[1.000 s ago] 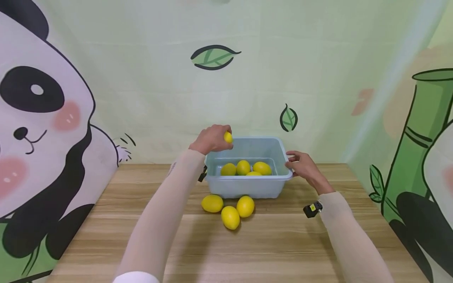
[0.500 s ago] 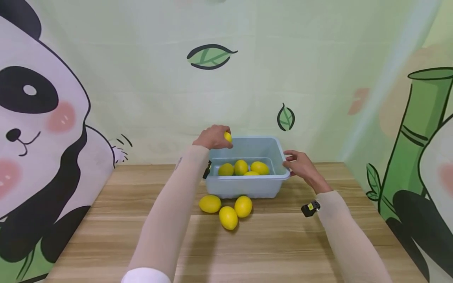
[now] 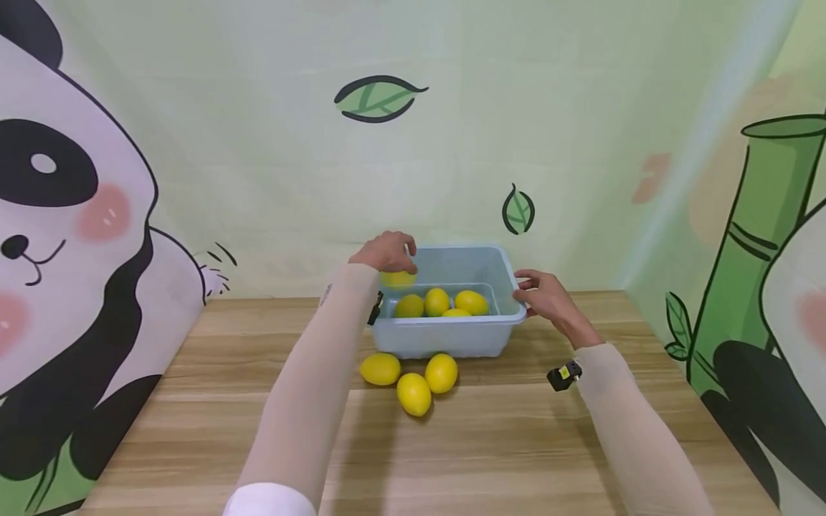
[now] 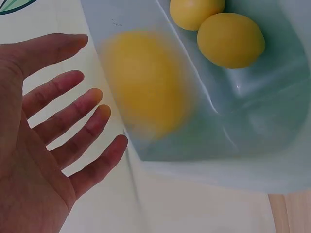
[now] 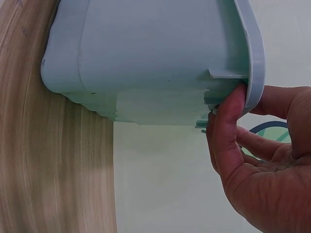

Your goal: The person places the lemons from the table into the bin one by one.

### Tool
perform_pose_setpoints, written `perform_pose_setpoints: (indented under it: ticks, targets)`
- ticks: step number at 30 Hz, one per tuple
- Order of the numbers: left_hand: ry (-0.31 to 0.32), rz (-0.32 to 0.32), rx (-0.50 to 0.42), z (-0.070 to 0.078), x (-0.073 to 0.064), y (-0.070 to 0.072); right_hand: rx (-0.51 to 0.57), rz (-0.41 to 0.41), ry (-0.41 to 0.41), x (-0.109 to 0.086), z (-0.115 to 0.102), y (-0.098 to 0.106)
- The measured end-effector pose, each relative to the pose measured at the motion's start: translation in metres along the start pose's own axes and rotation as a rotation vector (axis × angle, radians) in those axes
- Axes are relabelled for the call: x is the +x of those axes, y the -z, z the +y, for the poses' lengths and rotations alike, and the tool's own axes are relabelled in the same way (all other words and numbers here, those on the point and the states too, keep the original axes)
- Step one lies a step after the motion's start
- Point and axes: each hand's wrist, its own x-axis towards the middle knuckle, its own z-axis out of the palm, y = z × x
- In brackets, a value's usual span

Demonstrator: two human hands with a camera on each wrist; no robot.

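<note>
A blurred yellow lemon drops through the air at the left side of a light blue plastic basin. Just above it is my left hand, its fingers spread and apart from the lemon in the left wrist view. Several more lemons lie on the basin's floor. My right hand holds the basin's right rim, pinching the lip between thumb and fingers in the right wrist view.
Three lemons lie on the wooden table in front of the basin: one on the left, one nearer and one on the right. Behind the table hangs a printed green backdrop with pandas and leaves.
My left hand has let go of the lemon it held, and that lemon is now below the fingers. The right hand stays on the rim. The head view has shifted slightly.
</note>
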Motion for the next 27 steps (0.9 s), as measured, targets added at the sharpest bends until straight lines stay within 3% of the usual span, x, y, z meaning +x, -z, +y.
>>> perform_pose_setpoints:
  ticks: [12, 27]
  targets:
    - [-0.061, 0.015, 0.025, -0.008, -0.006, -0.001, -0.007, -0.004, 0.0, -0.001, -0.001, -0.001]
    - [-0.211, 0.179, 0.13, -0.006, -0.035, 0.0, 0.004, -0.013, -0.003, 0.0, 0.001, -0.001]
